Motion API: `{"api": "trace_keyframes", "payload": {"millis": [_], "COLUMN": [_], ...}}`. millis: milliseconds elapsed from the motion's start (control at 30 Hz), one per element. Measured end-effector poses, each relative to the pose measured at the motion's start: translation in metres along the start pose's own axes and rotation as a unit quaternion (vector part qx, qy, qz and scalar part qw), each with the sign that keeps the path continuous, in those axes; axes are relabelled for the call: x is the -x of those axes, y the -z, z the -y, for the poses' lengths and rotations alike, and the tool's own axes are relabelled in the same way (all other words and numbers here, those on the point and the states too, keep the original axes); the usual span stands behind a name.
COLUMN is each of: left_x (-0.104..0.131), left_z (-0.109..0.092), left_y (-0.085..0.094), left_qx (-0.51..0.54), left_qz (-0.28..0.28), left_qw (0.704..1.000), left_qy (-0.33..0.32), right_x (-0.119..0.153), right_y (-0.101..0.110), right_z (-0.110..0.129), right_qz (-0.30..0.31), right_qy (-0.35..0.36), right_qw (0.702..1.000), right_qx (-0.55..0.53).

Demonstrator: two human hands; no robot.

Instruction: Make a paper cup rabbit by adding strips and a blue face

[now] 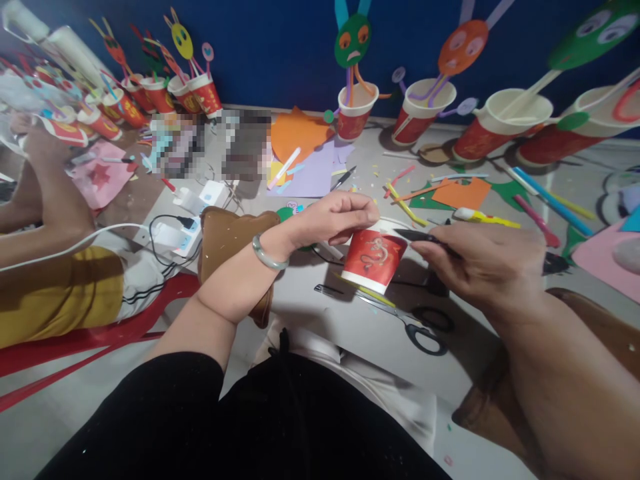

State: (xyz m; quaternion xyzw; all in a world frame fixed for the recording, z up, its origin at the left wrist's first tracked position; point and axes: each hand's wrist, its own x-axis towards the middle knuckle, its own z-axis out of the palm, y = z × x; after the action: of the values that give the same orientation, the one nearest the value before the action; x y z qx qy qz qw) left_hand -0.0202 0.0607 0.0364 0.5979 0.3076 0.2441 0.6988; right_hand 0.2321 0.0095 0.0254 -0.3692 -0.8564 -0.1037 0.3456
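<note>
As the left grip pinches a red cup, right grip curled snugly — round a dark tool

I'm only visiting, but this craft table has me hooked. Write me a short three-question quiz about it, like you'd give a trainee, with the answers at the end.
1. Multiple choice: what is the left hand holding?
a) a stapler
b) a red paper cup
c) a glass bottle

2. True or false: the black-handled scissors lie on the table, held by neither hand.

3. Fill in the blank with "rim" or "base": the right hand holds a dark pointed tool with its tip near the cup's ____.

Key: 1. b; 2. true; 3. rim.
</note>
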Motion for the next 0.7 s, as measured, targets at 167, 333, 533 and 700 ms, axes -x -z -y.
{"api": "trace_keyframes", "payload": {"millis": [167, 333, 533, 700], "left_x": [-0.007, -0.011, -0.012, -0.013], "left_z": [0.009, 0.014, 0.021, 0.027], "left_y": [-0.001, -0.009, -0.023, -0.029], "left_qx": [0.032, 0.059, 0.068, 0.056], "left_qz": [-0.083, -0.162, -0.182, -0.18], "left_qw": [0.995, 0.984, 0.98, 0.979], "left_qy": [-0.034, -0.038, -0.049, -0.077], "right_x": [0.004, 0.0, 0.006, 0.008], "right_y": [-0.001, -0.003, -0.013, -0.018], "right_z": [0.002, 0.004, 0.008, 0.01], "right_qz": [-0.02, 0.029, 0.072, 0.047], "right_qy": [-0.193, -0.212, -0.192, -0.147], "right_qw": [0.975, 0.972, 0.977, 0.977], "right_qx": [-0.104, -0.096, 0.058, 0.148]}}
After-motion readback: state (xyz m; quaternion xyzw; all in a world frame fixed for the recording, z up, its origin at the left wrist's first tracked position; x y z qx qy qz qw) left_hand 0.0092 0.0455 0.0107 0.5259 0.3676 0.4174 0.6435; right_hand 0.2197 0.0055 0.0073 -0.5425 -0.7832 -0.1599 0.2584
